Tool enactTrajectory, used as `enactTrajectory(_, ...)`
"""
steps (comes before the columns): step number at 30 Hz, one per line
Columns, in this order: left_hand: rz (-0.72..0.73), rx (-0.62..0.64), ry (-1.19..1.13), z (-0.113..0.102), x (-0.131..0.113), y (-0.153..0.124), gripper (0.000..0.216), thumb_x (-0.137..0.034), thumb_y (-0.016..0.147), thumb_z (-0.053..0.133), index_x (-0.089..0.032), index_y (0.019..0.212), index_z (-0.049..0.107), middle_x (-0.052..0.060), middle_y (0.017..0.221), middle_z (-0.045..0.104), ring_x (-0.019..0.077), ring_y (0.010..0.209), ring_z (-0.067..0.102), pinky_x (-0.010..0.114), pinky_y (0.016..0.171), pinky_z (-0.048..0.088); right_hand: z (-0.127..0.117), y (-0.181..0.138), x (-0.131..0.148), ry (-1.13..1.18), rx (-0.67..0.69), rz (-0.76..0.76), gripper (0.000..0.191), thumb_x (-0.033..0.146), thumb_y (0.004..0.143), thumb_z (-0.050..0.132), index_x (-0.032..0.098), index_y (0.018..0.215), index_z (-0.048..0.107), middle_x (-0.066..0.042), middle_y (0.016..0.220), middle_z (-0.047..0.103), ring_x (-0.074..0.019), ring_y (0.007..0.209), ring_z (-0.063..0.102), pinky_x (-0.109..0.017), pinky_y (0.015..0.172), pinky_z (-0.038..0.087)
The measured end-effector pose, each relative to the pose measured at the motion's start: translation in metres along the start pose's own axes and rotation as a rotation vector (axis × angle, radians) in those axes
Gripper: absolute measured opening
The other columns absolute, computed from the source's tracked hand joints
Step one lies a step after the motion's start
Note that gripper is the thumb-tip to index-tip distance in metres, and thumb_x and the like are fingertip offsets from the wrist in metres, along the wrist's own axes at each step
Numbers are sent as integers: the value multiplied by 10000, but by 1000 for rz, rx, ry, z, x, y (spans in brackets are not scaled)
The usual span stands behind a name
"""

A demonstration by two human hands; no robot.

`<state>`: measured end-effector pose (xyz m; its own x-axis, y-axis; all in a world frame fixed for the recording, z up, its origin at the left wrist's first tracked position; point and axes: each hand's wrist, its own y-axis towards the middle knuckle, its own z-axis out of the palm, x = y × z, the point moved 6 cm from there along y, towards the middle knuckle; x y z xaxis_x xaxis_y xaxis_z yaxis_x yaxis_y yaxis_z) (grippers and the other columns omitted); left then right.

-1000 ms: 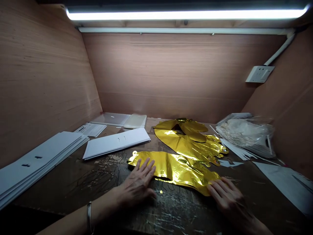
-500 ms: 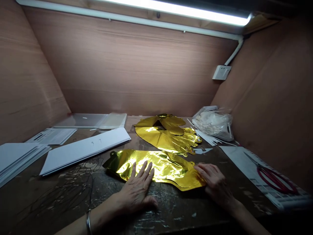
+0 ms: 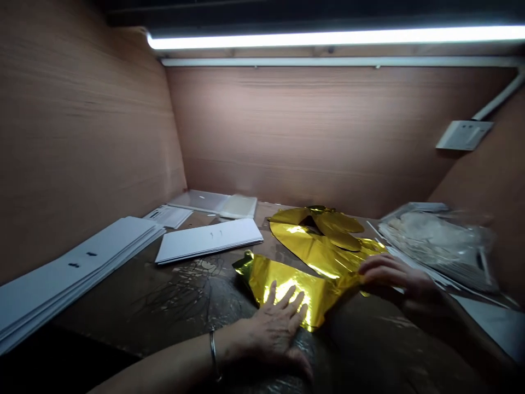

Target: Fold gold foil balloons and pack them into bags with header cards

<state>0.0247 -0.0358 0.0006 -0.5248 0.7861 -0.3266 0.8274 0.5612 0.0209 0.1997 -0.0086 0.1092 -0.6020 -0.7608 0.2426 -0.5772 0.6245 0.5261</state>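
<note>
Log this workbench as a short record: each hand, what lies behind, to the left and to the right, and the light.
Left hand: open, fingers spread on a shiny gold foil piece
Right hand: fingertips pinching that piece's right end
Behind: flat, overlapping gold foil shapes
Left: long white card stack; shorter white card stack nearer the foil
Right: clear plastic bag, pale contents
Light: bright white tube lamp overhead
</note>
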Motion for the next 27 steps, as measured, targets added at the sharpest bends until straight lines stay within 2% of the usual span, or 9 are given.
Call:
enactTrajectory(3,-5,-19,24,1,-3,2,731,-672,671,310,-107,1120,429,154,1107,484,316,1096,348,485,907,202,39,77,24,117,240,21,129,260,738,502,188,658,574,-32,685,559,-151,668,499,-287,626,397)
enactTrajectory(6,-53,83,56,15,3,8,560,-606,667,403,-113,876,567,124,839,598,294,825,540,415,729,397,104,127,49,182,453,-51,73,208,639,606,173,704,611,-24,804,579,-149,717,501,-264,633,396)
enactTrajectory(9,-29,156,41,34,12,14,310,-404,703,470,-126,782,582,91,709,613,240,626,577,281,483,423,166,146,54,186,547,-104,132,164,524,683,183,643,630,-19,924,574,-177,803,493,-263,671,384)
enactTrajectory(12,2,133,21,51,21,20,175,-270,713,475,-125,715,572,62,633,598,201,547,567,221,388,362,208,149,47,184,629,-113,124,128,478,693,175,562,615,-19,835,587,-177,754,496,-255,626,373)
enactTrajectory(16,94,-8,6,66,26,28,196,-274,744,455,-109,743,561,96,751,598,210,660,567,239,459,389,233,149,40,220,761,-91,145,135,513,663,176,640,607,20,664,578,-126,608,496,-209,492,346)
enactTrajectory(19,159,-75,17,77,27,32,187,-254,748,444,-108,747,562,113,799,591,220,728,556,267,543,409,239,151,39,250,824,-60,243,112,565,613,171,800,585,38,641,572,-96,551,483,-180,443,323)
enactTrajectory(21,168,-116,13,80,28,34,172,-244,741,447,-118,752,562,110,810,591,224,750,550,280,578,411,241,153,38,253,840,-54,218,90,575,589,159,781,586,36,628,556,-92,556,472,-177,449,316)
enactTrajectory(24,165,-119,-7,79,28,33,152,-236,731,457,-125,742,559,105,798,590,223,747,550,285,588,409,244,155,38,256,838,-66,220,103,525,619,162,735,592,23,705,543,-107,642,463,-184,498,327)
enactTrajectory(27,152,-94,-33,69,25,28,150,-250,718,472,-124,724,552,101,772,588,224,725,552,286,580,407,247,153,38,268,855,-70,326,88,512,607,188,820,577,34,722,539,-97,634,454,-180,504,325)
